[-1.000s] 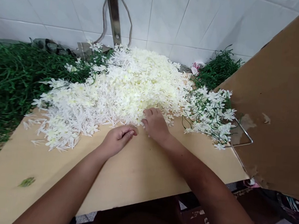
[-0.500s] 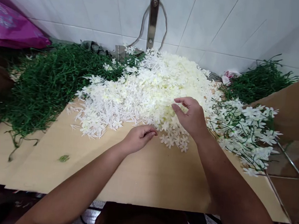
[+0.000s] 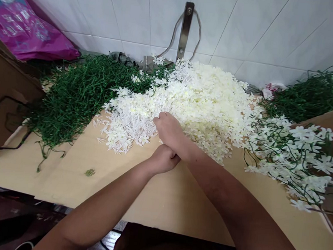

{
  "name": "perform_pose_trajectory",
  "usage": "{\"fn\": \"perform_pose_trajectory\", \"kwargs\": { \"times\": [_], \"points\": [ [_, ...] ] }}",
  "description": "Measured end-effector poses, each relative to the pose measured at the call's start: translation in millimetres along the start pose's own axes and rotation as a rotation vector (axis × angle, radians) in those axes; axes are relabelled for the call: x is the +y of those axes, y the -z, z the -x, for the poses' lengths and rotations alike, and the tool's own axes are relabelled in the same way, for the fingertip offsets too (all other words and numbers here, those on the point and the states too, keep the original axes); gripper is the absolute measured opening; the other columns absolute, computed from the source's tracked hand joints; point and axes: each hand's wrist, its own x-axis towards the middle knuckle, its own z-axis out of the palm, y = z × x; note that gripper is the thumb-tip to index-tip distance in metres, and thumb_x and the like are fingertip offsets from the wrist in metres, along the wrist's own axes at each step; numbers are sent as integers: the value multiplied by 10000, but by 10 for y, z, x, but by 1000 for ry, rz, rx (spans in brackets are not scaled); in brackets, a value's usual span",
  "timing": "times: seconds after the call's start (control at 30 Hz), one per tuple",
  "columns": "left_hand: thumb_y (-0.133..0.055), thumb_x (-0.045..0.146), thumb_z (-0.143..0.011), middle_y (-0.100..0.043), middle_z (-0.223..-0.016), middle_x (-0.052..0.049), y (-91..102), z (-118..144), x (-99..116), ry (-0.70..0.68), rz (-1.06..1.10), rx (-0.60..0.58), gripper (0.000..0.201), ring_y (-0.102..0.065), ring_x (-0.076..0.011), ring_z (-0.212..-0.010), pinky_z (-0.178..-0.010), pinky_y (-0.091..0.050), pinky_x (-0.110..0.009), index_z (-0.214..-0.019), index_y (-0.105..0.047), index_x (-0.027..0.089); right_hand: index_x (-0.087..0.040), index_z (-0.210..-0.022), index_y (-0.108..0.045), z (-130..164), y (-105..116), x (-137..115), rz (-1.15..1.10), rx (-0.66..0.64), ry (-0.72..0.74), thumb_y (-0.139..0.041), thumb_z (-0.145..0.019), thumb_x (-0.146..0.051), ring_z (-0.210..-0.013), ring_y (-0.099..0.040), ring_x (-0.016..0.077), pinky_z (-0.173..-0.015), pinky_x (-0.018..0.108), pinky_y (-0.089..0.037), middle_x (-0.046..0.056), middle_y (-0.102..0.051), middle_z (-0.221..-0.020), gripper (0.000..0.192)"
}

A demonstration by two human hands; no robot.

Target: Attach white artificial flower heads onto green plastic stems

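Just beyond left fist (image 3: 164, 160), right hand (image 3: 169, 129)

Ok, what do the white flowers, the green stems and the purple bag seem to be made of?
White flowers: probably thin fabric or soft plastic, matte; petals look uniform, but their texture is too small to settle which.
Green stems: likely plastic; evenly dark green, thin and curling.
Purple bag: probably plastic film, slightly glossy, with creases and printed patterns.
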Motion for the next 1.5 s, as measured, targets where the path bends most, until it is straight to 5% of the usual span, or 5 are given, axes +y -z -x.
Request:
{"fn": "perform_pose_trajectory", "kwargs": {
  "times": [0.53, 0.77, 0.97, 1.33, 1.5],
  "points": [
    [-524, 318, -878, -610, -748, -18, 57, -60, 49, 54, 249, -24, 240, -546, -130, -677, -654, -435, -251, -1015, -624, 148, -187, -895, -692, 803, 80, 541, -1245, 370, -403, -720, -675, -268, -750, -639, 173, -724, 338, -514, 29, -694, -784, 236],
    [-709, 520, -744, -554, -780, 11, 76, -70, 113, 104, 608, 92, 578, -512, -92, -639, -608, -448, -237, -1159, -542, 156, -188, -785, -665, 1039, -118, 455, -1341, 323, -408, -705, -704, -321, -674, -609, 145, -664, 300, -485, 8, -680, -731, 161],
    [-744, 535, -694, -556, -615, 32, 128, -83, 148, 162, 601, 205, 463, -485, -82, -537, -531, -409, -218, -901, -608, 144, -185, -736, -610, 1036, -191, 361, -1233, 337, -333, -626, -782, -305, -605, -509, 109, -584, 260, -402, -21, -584, -649, 129],
    [-595, 211, -775, -534, -1168, -101, 466, -41, -37, -116, -291, 766, 303, -517, -238, -1129, -944, -465, -378, -1069, -667, 197, -177, -837, -649, 1113, -220, 431, -1500, 382, -437, -678, -703, -314, -564, -501, 83, -518, 220, -434, -26, -575, -650, 194],
    [-545, 228, -850, -577, -1107, -90, 395, -122, -70, -165, -480, 600, 253, -545, -228, -1059, -946, -451, -399, -1063, -681, 208, -173, -841, -641, 1109, -178, 407, -1560, 305, -466, -652, -721, -302, -671, -635, 119, -619, 261, -540, 12, -656, -747, 176]
  ]
}}
